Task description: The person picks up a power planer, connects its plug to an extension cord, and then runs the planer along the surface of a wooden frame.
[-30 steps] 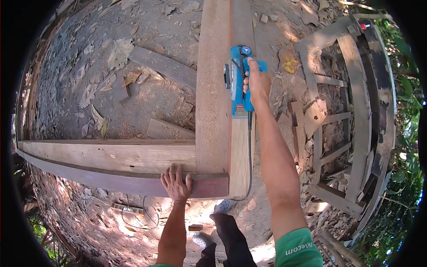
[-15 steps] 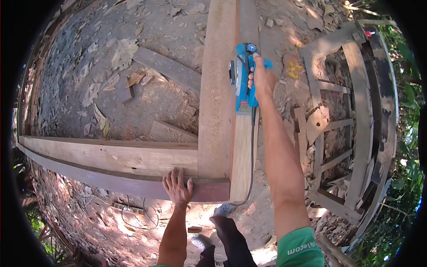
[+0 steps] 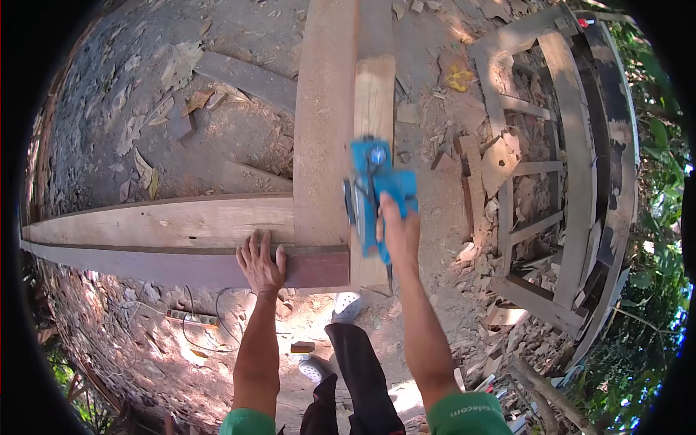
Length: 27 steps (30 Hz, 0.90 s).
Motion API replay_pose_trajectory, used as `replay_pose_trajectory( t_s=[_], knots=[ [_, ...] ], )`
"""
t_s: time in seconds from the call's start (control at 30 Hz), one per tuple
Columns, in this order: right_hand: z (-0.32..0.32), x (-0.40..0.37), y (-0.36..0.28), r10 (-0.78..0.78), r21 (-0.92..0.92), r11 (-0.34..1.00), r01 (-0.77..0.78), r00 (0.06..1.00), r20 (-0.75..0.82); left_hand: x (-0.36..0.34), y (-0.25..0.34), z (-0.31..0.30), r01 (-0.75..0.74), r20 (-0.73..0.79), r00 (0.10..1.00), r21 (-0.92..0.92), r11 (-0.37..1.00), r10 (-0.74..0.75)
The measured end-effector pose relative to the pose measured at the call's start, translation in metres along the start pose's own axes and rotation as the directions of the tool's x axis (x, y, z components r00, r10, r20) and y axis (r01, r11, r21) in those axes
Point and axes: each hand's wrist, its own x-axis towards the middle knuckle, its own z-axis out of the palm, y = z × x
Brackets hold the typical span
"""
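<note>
My right hand (image 3: pixel 400 233) is closed around the handle of a blue electric hand planer (image 3: pixel 371 170), slightly blurred. The planer sits over a narrow wooden board (image 3: pixel 375 94), whose surface is pale and freshly bared from partway along down to the near end. Alongside it on the left runs a wide brown plank (image 3: pixel 324 130). My left hand (image 3: pixel 261 264) lies with fingers spread on a dark reddish beam (image 3: pixel 319 268), fingertips reaching toward a paler beam (image 3: pixel 167 221) behind it. The planer's cord trails down by the board's near end.
At the right lies a slatted wooden frame (image 3: pixel 573 152) with scrap wood and dry leaves around it. A power strip (image 3: pixel 192 317) with a looped cable is on the ground at lower left. Loose boards (image 3: pixel 246 78) lie inside the framed area. My feet in light clogs (image 3: pixel 346 306) are below.
My right hand has drawn the planer back along the board toward me, uncovering the pale strip beyond it. My left hand keeps its place on the beam; the whole view has shifted.
</note>
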Motion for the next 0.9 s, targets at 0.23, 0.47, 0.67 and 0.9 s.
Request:
replay_pose_trajectory(
  t_s=[0.23,0.47,0.67,0.9],
  knots=[
    [-0.102,-0.211,0.178,0.089,0.016,0.996,-0.088,0.994,-0.061,0.000,0.002,0.004,-0.026,-0.054,0.998,0.033,0.999,0.027],
    [-0.079,-0.155,0.142,0.039,0.032,0.999,-0.036,0.995,-0.094,0.000,0.001,0.005,-0.003,-0.023,1.000,0.019,1.000,0.003],
    [-0.060,-0.094,0.083,0.074,0.080,0.994,-0.068,0.994,-0.077,0.000,0.003,0.002,0.001,-0.016,1.000,0.006,1.000,-0.001],
    [-0.029,-0.009,0.018,0.027,0.059,0.998,-0.021,0.994,-0.109,0.002,0.002,0.002,0.007,0.001,1.000,0.006,1.000,-0.007]
  ],
)
